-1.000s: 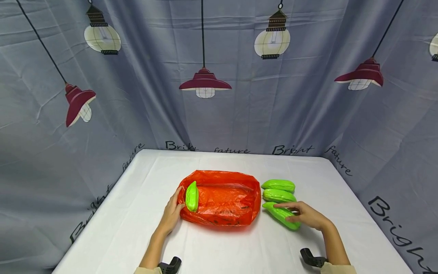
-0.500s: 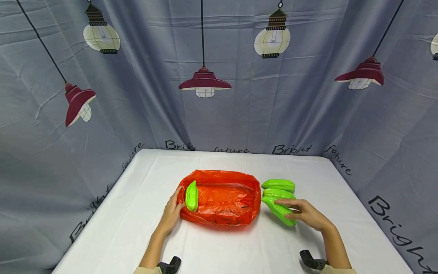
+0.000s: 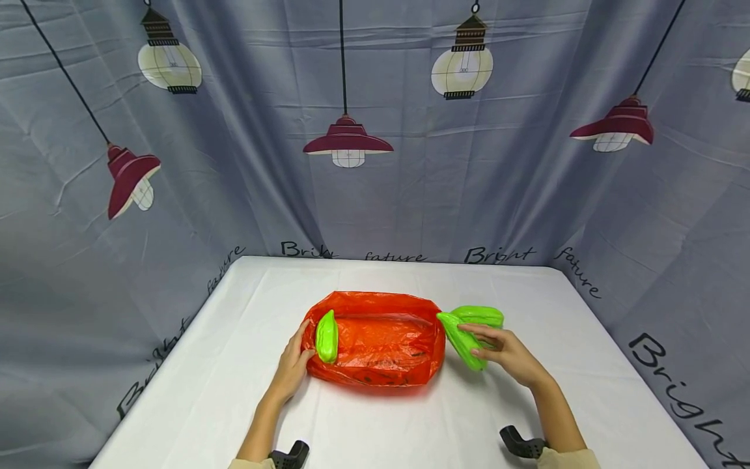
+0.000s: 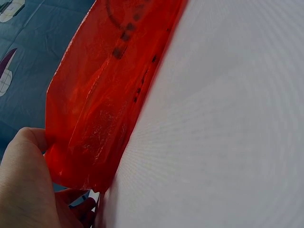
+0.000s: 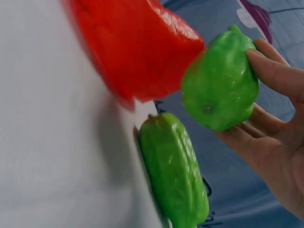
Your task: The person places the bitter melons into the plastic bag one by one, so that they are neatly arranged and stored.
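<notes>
Grips a green bitter gourd (image 3: 459,340) between thumb and fingers of the right hand (image 3: 510,357), raised off the white tabletop (image 3: 375,423) and farther forward than half a second ago, with pointed tip now at the right rim of an open red plastic bag (image 3: 381,352). Keeps the left hand (image 3: 291,368) in place, clasped on the bag's left end beside a second gourd (image 3: 327,337) lying inside. Covers most of the row right of the bag, leaving the farthest gourd (image 3: 483,314) plainest, before a lamp-printed gray curtain (image 3: 398,202).
</notes>
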The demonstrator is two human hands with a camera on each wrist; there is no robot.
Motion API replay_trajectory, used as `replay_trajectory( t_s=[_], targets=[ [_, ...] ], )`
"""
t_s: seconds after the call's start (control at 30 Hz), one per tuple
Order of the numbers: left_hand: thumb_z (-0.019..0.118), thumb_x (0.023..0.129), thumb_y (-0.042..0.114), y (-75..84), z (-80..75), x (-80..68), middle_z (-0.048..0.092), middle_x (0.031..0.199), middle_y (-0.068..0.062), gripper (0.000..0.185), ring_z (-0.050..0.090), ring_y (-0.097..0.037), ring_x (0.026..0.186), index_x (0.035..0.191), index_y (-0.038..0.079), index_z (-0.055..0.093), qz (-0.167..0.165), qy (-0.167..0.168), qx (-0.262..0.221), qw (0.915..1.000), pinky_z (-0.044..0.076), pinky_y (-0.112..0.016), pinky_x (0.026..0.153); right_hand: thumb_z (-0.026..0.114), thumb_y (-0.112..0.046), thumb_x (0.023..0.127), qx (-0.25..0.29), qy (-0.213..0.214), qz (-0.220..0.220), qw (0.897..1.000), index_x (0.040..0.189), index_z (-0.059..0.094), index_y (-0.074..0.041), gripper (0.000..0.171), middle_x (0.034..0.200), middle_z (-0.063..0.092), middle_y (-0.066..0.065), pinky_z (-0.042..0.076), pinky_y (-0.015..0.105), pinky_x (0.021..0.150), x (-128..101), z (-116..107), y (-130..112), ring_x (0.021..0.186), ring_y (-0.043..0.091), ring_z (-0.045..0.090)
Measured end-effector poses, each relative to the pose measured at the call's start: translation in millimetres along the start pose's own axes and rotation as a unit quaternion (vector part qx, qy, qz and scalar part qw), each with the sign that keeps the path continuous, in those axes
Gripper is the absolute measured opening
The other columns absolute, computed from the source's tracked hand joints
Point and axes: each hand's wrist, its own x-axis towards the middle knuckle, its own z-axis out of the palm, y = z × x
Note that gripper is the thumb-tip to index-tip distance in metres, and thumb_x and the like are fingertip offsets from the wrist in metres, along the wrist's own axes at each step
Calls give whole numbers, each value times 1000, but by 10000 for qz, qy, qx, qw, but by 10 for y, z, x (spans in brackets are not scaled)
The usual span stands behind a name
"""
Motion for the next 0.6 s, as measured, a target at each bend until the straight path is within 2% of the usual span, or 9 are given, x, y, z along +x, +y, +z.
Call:
replay_trajectory(
  t_s=[0.27,0.4,0.5,0.6],
  targets=[
    [49,86,9,7,-15,3,36,138,-25,64,33,-42,126,146,14,27,-11,12,36,10000,23,-61,99,65,-11,84,258,265,-12,9993,132,51,-7,50,136,46,12,48,26,84,190,106,-139,120,18,47],
    [48,87,10,8,-18,8,35,139,-24,63,32,-41,127,146,15,26,-77,-50,-16,10000,23,-61,99,65,-11,85,372,374,-28,9986,134,49,-9,52,137,45,12,49,27,83,330,187,-214,121,28,45],
    [48,87,9,4,-19,6,34,140,-24,63,31,-41,127,146,15,25,-107,-86,-49,9999,22,-61,100,67,-12,83,526,577,113,9969,134,50,-11,54,139,43,10,49,28,83,417,261,-271,119,34,45],
    [48,87,9,2,-15,13,34,140,-23,64,31,-41,128,146,15,25,-119,-104,-23,9999,22,-60,100,69,-14,81,635,846,213,9942,134,50,-14,56,139,43,7,49,28,83,477,331,-321,117,34,46]
  ],
)
